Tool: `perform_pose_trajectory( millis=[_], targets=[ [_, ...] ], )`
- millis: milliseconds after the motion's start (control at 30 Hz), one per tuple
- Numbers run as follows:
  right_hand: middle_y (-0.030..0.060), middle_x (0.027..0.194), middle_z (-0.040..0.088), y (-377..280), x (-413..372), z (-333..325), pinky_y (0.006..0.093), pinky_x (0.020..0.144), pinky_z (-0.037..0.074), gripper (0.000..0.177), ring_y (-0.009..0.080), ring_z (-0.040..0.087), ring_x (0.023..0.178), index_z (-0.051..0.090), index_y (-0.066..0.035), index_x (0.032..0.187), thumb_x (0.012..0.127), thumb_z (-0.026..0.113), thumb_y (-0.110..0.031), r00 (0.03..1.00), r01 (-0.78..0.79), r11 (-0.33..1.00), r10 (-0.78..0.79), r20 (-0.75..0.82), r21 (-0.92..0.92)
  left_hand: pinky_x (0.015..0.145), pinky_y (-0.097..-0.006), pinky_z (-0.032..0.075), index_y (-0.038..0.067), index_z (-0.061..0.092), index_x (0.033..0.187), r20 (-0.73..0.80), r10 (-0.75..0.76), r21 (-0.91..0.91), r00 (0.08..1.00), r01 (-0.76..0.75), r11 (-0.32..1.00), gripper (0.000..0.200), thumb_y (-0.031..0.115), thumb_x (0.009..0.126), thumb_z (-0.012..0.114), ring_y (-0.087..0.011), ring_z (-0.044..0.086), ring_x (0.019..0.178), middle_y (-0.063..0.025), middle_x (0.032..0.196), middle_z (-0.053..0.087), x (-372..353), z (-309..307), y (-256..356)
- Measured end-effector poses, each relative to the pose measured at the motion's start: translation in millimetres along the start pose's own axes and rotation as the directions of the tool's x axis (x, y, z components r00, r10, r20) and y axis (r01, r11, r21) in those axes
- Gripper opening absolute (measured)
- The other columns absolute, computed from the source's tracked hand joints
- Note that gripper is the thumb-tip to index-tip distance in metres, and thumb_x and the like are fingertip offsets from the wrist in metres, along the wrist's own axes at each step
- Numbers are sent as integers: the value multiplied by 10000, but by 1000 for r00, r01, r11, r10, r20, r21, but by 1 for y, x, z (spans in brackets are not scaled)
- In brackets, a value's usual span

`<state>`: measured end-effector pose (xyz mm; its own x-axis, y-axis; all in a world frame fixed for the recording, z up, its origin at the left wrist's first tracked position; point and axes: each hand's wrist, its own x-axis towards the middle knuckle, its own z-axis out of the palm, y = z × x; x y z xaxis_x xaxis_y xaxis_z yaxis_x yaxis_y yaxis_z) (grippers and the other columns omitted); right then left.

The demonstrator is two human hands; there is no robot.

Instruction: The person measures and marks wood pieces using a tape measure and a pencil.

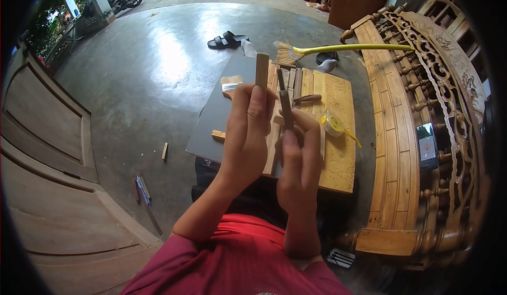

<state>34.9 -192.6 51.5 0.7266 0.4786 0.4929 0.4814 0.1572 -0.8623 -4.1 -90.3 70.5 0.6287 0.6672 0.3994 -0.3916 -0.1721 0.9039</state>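
My left hand (247, 129) is closed around a short flat wooden stick (261, 69), held upright with its rounded end up. Just to its right, my right hand (299, 160) grips a slim chisel-like tool (285, 104) by its lower part, the dark narrow end pointing up. The two pieces are close together but look apart. Beneath the hands lies a work surface made up of a grey board (208, 129) and a yellowish wooden board (339, 163). A paintbrush (231, 85) rests near my left hand. Beside my right hand are a tape measure (332, 122) and a wooden-handled tool (308, 98).
A carved wooden bench (393, 152) runs along the right, with a phone (426, 146) on it. A yellow-handled broom (343, 48) lies beyond the boards. Wooden panels (47, 115) stand at left. Pens (142, 189), a wood scrap (165, 151) and sandals (227, 40) are on the floor.
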Motion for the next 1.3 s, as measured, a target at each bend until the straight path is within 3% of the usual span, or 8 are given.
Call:
perform_pose_trajectory(
  millis=[100,267,367,667,833,933,1067,1300],
  targets=[
    [67,1043,629,-5,-2,7,229,661,426,319,65,515,770,539,-5,1329,1058,434,-135,1000,11,1000,-12,18,26,651,-226,454,30,528,1103,29,-63,-81,998,66,995,298,277,1120,363,-47,497,721,4,880,529,3,-8,7],
    [83,1012,675,-6,-1,13,239,632,429,358,55,502,688,536,-7,1381,1061,432,-129,994,111,993,-111,17,-38,644,-164,412,40,564,1289,-47,30,-162,998,-37,986,369,286,1115,352,-4,469,758,11,996,562,6,-2,10],
    [95,1008,689,0,0,16,245,628,433,390,60,499,660,525,-11,1420,1060,426,-123,979,203,974,-203,12,-99,579,-162,367,51,541,1333,-32,85,-146,996,-89,985,360,275,1120,358,6,418,689,54,837,477,7,-5,8],
    [178,1210,692,-5,-2,14,279,713,492,430,118,621,807,494,26,1454,1050,398,-83,968,251,955,-249,30,-159,539,-183,341,22,580,1329,-54,197,1,979,-197,980,377,274,1114,399,4,416,622,56,777,522,6,-6,4],
    [198,1279,660,-14,-3,5,316,860,510,431,210,669,1034,494,33,1451,1046,388,-70,992,106,986,-95,83,-130,500,-190,298,-8,606,1298,-70,196,67,978,-191,979,426,298,1118,370,15,403,571,66,714,533,3,0,4],
    [234,1146,701,-6,0,7,351,729,547,441,267,732,835,503,-38,1468,1029,471,-56,971,238,955,-239,16,-178,489,-193,270,-5,605,1297,-74,226,106,971,-217,970,430,302,1120,361,19,381,546,80,675,499,2,1,0],
    [241,1122,709,-2,4,6,354,719,556,443,278,749,828,500,-49,1473,1031,481,-57,939,330,919,-343,-24,-217,548,-219,390,5,575,1337,-1,193,66,981,-192,979,347,208,1108,411,-15,446,597,34,673,509,-2,-3,-2],
    [225,1169,706,-6,-1,0,343,726,554,435,225,744,836,492,-41,1477,1045,458,-74,987,155,980,-159,-19,-124,554,-245,440,-16,561,1334,46,214,119,976,-218,969,337,191,1093,448,-49,542,614,-21,695,582,-6,-3,-9]
  ],
)
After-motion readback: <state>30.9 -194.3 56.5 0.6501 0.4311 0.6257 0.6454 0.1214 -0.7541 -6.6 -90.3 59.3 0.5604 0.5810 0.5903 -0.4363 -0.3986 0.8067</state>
